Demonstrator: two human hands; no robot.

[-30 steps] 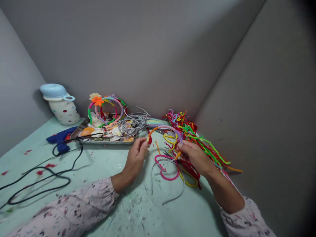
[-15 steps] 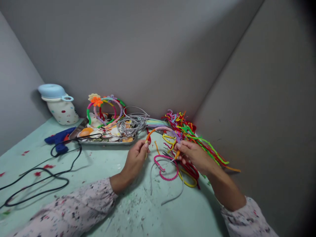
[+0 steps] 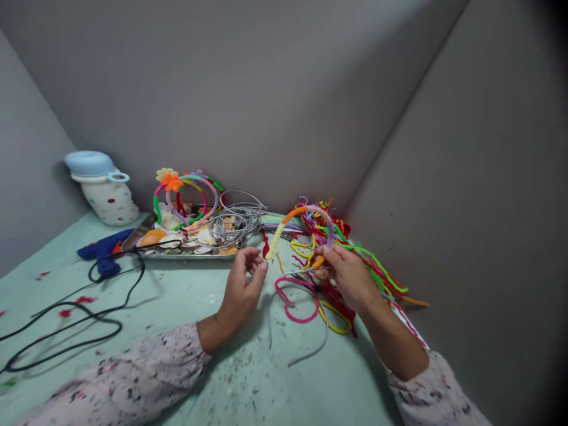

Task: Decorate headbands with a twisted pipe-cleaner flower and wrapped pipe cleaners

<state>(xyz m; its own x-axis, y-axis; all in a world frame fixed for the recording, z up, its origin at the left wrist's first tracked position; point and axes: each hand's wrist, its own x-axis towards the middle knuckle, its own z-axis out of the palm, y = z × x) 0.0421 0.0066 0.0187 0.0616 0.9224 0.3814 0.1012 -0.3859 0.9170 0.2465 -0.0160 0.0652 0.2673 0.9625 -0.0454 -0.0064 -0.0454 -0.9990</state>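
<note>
An arched hoop wrapped in yellow, orange, pink and purple pipe cleaner [image 3: 303, 211] is held up over the table. My right hand [image 3: 346, 272] pinches it near the purple and orange end, where a bare grey wire sticks out to the left. Beside the yellow end is my left hand [image 3: 244, 281], its thumb and curled fingers apart; whether the thumb tip touches that end I cannot tell. Below the hoop lie a pink pipe-cleaner curl [image 3: 303, 320], a loose grey wire [image 3: 310, 355] and a yellow loop [image 3: 339, 326].
A heap of coloured pipe cleaners [image 3: 377, 266] lies at the right wall. At the back left, a metal tray [image 3: 195, 257] bears shells, decorated hoops [image 3: 170, 204] and coiled grey wire [image 3: 239, 222]. Left of it are a blue glue gun [image 3: 104, 248], its black cord [image 3: 122, 322] and a white bottle [image 3: 109, 201].
My left hand has loosened from the hoop's yellow end, and its fingers have parted. The hoop stands higher, showing more of its yellow part, still in my right hand.
</note>
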